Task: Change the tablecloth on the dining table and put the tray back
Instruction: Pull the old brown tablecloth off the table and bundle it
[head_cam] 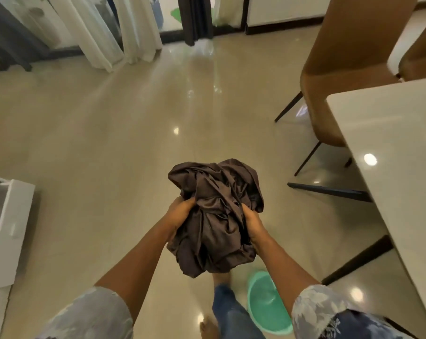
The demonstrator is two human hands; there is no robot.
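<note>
Dark brown tablecloth [214,216], bunched into a bundle, is gripped on either side by the left hand [180,212] and right hand [252,226], held above the floor [109,143], beside the bare bench [390,148], over a green basin [265,302].

The dark brown tablecloth [215,216] is all scrunched up in a ball, up in the air beside the bare, shiny white table [397,148].
</note>
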